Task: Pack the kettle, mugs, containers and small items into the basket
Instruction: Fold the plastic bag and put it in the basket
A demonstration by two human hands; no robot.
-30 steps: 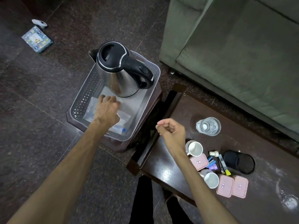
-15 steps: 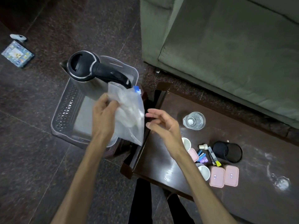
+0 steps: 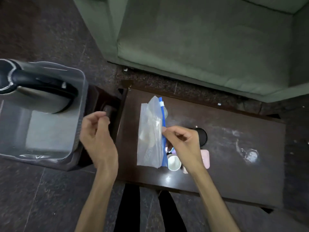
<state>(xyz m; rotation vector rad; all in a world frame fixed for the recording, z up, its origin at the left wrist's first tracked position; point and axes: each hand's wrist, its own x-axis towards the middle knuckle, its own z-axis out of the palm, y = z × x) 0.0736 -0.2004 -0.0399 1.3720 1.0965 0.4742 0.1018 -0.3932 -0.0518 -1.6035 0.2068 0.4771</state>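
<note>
A clear zip bag [image 3: 150, 134] with a blue slider strip hangs over the dark table [image 3: 234, 158], pinched at its blue edge by my right hand [image 3: 182, 144]. My left hand [image 3: 96, 136] hovers between basket and table, fingers curled, holding nothing. The steel kettle [image 3: 33, 91] with black lid and handle stands in the grey plastic basket [image 3: 78, 128] at left. A white mug [image 3: 173, 163] and a pink container [image 3: 206, 158] show below and beside my right hand. A black round item [image 3: 202, 136] peeks out behind it. Other small items are hidden by the bag and hand.
The basket rests on a dark wooden stool [image 3: 100, 104] beside the table. A green sofa [image 3: 200, 39] runs along the far side. White smudges [image 3: 249, 154] mark the table's right part. My dark trouser legs [image 3: 132, 208] stand at the table's near edge.
The bag was lifted out of the basket by my left hand and passed to my right hand, now over the table. My left hand let go. The view swung right.
</note>
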